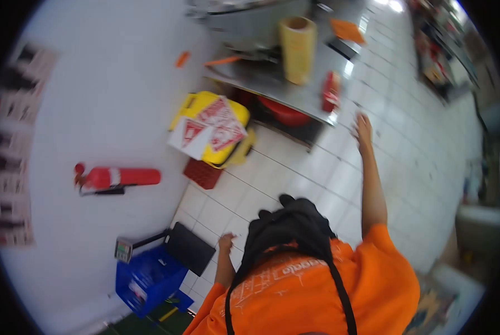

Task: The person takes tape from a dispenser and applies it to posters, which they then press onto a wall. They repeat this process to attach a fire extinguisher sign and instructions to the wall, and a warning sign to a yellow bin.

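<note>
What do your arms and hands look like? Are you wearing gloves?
No gloves: the left hand and right hand are bare. Above them are short orange sleeves, part of a shirt with pale printing, under a black apron.

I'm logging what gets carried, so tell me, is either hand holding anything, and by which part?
Nothing is visibly held: the right hand looks open and empty, and no object shows in the left hand, though it is blurred.

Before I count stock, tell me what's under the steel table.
A red rounded thing shows under the steel table, near the edge. Exactly what it is, I can't tell; the table covers whatever lies further in.
</note>
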A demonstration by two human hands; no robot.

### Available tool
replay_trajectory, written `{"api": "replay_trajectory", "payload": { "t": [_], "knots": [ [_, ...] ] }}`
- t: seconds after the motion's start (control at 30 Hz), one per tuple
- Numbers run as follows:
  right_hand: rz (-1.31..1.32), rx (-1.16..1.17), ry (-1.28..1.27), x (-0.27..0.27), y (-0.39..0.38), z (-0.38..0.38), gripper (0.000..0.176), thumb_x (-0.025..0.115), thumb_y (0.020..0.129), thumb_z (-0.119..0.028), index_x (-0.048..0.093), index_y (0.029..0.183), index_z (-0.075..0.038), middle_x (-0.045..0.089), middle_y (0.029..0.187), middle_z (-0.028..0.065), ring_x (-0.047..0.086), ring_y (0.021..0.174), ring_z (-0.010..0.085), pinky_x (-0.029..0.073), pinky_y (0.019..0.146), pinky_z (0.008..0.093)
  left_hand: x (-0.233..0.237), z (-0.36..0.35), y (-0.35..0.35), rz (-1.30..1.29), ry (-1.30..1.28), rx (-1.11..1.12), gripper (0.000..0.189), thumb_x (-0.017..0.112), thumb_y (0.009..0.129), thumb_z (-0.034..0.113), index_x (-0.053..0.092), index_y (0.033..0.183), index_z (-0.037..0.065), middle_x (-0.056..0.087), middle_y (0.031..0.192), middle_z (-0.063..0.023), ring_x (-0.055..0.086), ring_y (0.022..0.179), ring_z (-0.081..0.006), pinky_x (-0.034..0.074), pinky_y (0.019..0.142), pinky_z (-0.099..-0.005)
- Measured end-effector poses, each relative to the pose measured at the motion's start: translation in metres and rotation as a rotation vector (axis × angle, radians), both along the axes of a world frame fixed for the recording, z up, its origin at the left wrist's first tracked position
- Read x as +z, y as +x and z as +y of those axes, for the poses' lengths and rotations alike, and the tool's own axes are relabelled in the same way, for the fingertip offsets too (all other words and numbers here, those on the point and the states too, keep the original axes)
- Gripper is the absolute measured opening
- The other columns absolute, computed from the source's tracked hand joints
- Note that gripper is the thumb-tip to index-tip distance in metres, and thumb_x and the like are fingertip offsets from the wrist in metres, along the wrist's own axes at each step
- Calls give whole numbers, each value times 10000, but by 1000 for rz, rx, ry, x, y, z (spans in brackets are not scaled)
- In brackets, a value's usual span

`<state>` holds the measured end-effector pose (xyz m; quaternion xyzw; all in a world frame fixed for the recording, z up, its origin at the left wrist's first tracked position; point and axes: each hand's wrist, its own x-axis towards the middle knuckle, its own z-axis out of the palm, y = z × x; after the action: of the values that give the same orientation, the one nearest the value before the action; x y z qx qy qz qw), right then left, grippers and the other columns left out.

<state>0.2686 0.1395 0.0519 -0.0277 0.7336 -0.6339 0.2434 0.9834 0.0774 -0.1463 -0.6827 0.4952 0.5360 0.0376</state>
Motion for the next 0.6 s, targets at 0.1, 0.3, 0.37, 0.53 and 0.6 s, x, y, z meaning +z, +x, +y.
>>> {"api": "replay_trajectory", "payload": {
  "t": [0.1,0.3,0.37,0.53,0.6],
  "knots": [
    [3,12,-61,36,-38,-19,660,577,891,-588,454,1362,-142,503,1254,107,547,1032,263,507,808,432,43,-50,-105,29,3,119,475,562,901,384,586,1231,43,682,1092,-110,658,882,-207,495,732,-391],
    [-335,612,-455,-65,-89,-77,518,489,991,-394,474,1388,-62,531,1378,126,575,1181,234,518,924,361,76,-81,-314,1437,-299,-820,707,549,904,476,351,1469,100,495,1410,-148,479,1283,-266,366,1060,-507],
    [-165,665,-460,-88,-86,-106,571,478,1011,-347,333,1487,-67,431,1477,132,491,1287,215,440,1026,350,82,-80,-394,1124,-115,-672,628,517,923,530,484,1378,97,511,1376,-139,435,1298,-256,300,1077,-534],
    [-498,336,-367,-102,-91,-128,461,639,917,-347,570,1261,-47,637,1099,72,629,928,200,496,750,326,164,-113,-587,931,329,-220,605,532,914,521,527,1337,89,530,1356,-121,438,1292,-262,293,1091,-504],
    [-458,276,-235,-91,-87,-120,413,658,901,-336,622,1185,-38,657,1020,68,640,850,203,489,697,320,168,-121,-630,901,392,-166,596,538,911,518,545,1321,85,538,1348,-114,439,1289,-264,290,1096,-492]
  ]
}}
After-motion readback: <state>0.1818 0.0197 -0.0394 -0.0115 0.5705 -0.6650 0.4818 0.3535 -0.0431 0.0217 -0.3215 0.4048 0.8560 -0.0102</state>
